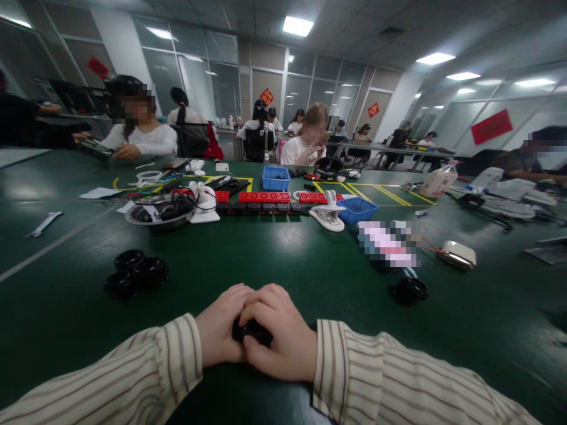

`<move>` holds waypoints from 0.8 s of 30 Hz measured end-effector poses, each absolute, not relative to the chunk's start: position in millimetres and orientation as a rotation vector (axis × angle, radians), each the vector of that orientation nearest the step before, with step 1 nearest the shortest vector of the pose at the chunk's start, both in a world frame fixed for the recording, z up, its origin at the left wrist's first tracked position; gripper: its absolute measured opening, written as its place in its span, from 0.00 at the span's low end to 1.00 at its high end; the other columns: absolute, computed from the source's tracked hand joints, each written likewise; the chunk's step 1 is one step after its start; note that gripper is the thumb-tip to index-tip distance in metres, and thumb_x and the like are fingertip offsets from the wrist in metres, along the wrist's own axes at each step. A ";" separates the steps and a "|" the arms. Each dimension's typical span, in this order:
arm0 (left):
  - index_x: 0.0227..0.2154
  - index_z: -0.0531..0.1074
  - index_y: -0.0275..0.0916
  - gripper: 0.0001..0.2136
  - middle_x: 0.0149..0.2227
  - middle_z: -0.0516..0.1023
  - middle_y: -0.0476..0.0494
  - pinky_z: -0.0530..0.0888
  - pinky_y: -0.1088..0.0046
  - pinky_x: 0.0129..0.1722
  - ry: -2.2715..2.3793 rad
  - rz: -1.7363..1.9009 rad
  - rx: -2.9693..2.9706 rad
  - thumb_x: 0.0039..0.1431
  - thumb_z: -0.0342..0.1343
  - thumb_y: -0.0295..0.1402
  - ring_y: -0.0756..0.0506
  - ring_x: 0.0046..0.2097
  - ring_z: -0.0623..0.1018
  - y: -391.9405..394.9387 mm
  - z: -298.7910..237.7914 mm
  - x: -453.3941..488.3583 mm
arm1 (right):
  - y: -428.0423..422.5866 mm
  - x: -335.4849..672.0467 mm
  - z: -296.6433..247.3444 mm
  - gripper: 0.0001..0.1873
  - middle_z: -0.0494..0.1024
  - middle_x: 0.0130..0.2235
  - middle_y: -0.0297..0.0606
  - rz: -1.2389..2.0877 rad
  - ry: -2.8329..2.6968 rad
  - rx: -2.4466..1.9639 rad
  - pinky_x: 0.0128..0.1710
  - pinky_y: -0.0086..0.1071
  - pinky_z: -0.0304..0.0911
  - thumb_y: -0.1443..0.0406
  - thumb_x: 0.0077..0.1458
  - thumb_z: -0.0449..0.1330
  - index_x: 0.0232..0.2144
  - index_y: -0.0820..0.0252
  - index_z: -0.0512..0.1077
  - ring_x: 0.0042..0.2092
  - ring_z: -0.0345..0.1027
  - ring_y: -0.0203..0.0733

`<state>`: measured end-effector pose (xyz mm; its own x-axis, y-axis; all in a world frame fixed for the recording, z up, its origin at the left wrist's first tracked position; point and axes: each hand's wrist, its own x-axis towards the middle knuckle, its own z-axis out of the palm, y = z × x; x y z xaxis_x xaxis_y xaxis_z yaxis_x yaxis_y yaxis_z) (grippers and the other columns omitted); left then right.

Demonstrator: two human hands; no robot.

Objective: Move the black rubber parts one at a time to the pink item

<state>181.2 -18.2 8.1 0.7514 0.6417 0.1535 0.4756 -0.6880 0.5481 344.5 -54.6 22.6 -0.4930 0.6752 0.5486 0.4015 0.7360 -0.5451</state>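
My left hand (219, 327) and my right hand (279, 339) meet at the near edge of the green table (287, 254), both in striped sleeves. Both are curled round one small black part (250, 332), which shows only between the fingers. Three black ring-shaped parts (135, 271) lie to the left of my hands. Another black ring part (410, 290) lies to the right.
Farther back lie a metal bowl with cables (159, 212), red and black power strips (266, 200), two blue bins (357, 209), a white clip (328, 215) and a small white device (458, 255). A wrench (43, 224) lies far left. Other people sit around the tables.
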 end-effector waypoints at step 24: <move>0.33 0.67 0.40 0.15 0.38 0.70 0.46 0.61 0.57 0.55 0.790 0.428 2.524 0.38 0.58 0.33 0.40 0.44 0.69 -17.3 5.6 181.1 | -53.6 344.6 20.8 0.07 0.74 0.31 0.34 0.463 -2.218 -0.585 0.46 0.36 0.57 0.70 0.41 0.48 0.26 0.57 0.63 0.39 0.64 0.38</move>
<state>181.1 -17.3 5.6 0.7869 0.5977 0.1536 0.4554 -0.7304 0.5091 344.6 -53.6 20.8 -0.5897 0.5441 0.5968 0.2597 0.8275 -0.4978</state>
